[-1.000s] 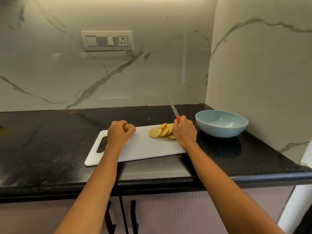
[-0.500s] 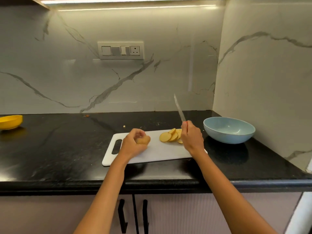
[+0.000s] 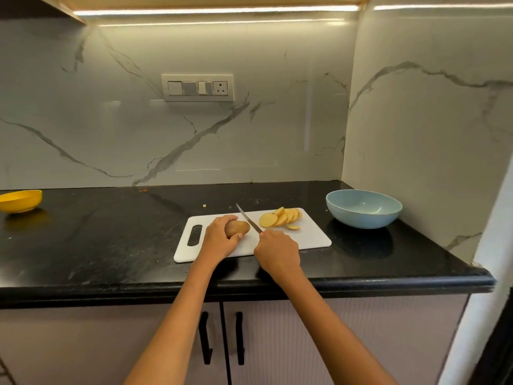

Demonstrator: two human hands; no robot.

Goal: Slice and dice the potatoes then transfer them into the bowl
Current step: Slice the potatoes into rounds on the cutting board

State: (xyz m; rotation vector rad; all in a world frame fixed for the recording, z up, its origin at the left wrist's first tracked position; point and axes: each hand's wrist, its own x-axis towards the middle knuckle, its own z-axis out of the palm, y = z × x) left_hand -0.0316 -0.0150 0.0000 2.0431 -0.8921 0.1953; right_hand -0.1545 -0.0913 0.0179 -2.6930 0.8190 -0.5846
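Note:
A white cutting board [image 3: 311,237] lies on the black counter. My left hand [image 3: 219,238] grips a whole brown potato [image 3: 237,228] on the board's middle. My right hand [image 3: 277,250] holds a knife [image 3: 248,218] by its handle; the blade lies low and angled, its edge just right of the potato's end. A fan of several yellow potato slices [image 3: 281,218] lies on the board's far right part. The light blue bowl [image 3: 363,208] stands empty to the right of the board.
A yellow bowl [image 3: 20,200] sits at the counter's far left. Marble walls close the back and the right side. A small potato scrap [image 3: 204,206] lies behind the board. The counter's front edge runs just below my wrists.
My right hand has swung the knife down from upright to a low angle beside the potato. My left hand has set the potato flat on the board. The camera has tilted up.

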